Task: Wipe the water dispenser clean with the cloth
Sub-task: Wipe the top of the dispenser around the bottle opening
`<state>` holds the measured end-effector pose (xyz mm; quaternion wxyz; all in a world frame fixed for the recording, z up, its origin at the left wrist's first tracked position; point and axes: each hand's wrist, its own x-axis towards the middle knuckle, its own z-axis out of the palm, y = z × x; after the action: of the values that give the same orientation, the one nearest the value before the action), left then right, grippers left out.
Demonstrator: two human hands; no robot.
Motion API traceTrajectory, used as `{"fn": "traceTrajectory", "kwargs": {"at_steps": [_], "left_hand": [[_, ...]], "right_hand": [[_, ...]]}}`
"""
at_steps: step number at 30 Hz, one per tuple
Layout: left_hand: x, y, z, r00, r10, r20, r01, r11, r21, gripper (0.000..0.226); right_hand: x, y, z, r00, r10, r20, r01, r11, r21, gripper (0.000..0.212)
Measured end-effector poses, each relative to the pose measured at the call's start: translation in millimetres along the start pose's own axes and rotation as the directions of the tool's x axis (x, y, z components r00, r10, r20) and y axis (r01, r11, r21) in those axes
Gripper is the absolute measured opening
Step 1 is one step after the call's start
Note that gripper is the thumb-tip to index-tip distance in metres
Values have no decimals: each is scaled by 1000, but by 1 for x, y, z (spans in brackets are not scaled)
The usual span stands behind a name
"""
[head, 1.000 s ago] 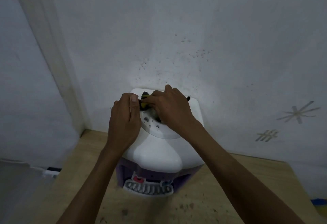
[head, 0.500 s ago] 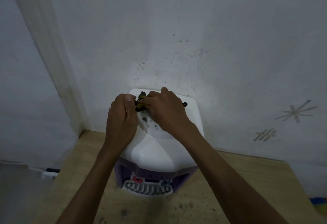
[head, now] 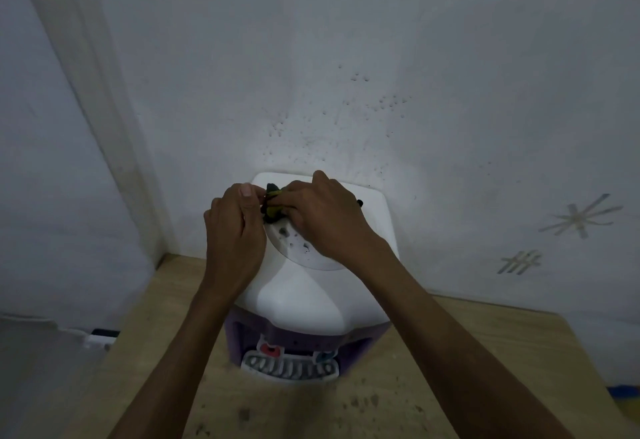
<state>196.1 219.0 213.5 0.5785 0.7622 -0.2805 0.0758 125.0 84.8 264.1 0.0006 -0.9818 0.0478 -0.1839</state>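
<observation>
A person's two bare forearms are reaching in from the near edge over a scuffed wooden table, where a small water dispenser — white top, purple front, a drip grille between red and blue taps — is sitting against a speckled white wall. Above the dispenser's round bottle well, which is showing several dark specks of grime, both hands are working the cloth, a small yellow-and-dark wad bunched at the well's far-left rim. The left hand is curled, thumb and fingertips pinching one end of the wad; the right hand is closed over the other end, knuckles up, most of the fabric hidden beneath it. The step in hand appears to be gathering or folding the cloth into a usable pad rather than wiping proper — the grime in the well is lying untouched just below the fingers. The next move is likely calling for one hand to press the pad flat into the recess and sweep it round, with the other steadying the light plastic body so it is not sliding on the table.
</observation>
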Motion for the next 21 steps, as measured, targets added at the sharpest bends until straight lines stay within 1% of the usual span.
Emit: {"fn": "traceTrajectory", "kwargs": {"at_steps": [2, 4, 6, 8, 11, 15, 17, 19, 21], "left_hand": [[0, -2, 0, 1000, 3, 1, -3, 1000, -2, 54], [0, -4, 0, 1000, 4, 7, -4, 1000, -6, 56], [0, -4, 1, 1000, 15, 9, -15, 1000, -4, 53], [1, -5, 2, 1000, 21, 6, -21, 1000, -9, 56], [3, -9, 4, 1000, 16, 23, -16, 1000, -27, 64], [5, -17, 3, 1000, -12, 7, 12, 999, -52, 71], [6, -16, 2, 1000, -10, 18, 11, 999, -49, 70], [5, -13, 2, 1000, -4, 21, 5, 999, -34, 68], [4, -9, 1, 1000, -3, 12, 3, 1000, -20, 66]], "right_hand": [[-11, 2, -4, 999, -31, 10, 31, 999, 7, 43], [-24, 2, -8, 998, -63, 15, 62, 998, 16, 37], [-35, 1, -12, 996, -92, -15, 92, 996, 11, 32], [-37, -2, -13, 993, -107, -42, 106, 994, -12, 31], [-21, -11, -6, 995, -67, -68, 62, 995, -73, 33], [-6, -24, -1, 998, -19, -60, 12, 994, -111, 27], [-13, -25, -4, 997, -25, -70, 17, 993, -114, 29], [-27, -23, -8, 998, -40, -42, 36, 995, -93, 30], [-45, -21, -13, 1000, -25, -17, 23, 995, -93, 29]]}}
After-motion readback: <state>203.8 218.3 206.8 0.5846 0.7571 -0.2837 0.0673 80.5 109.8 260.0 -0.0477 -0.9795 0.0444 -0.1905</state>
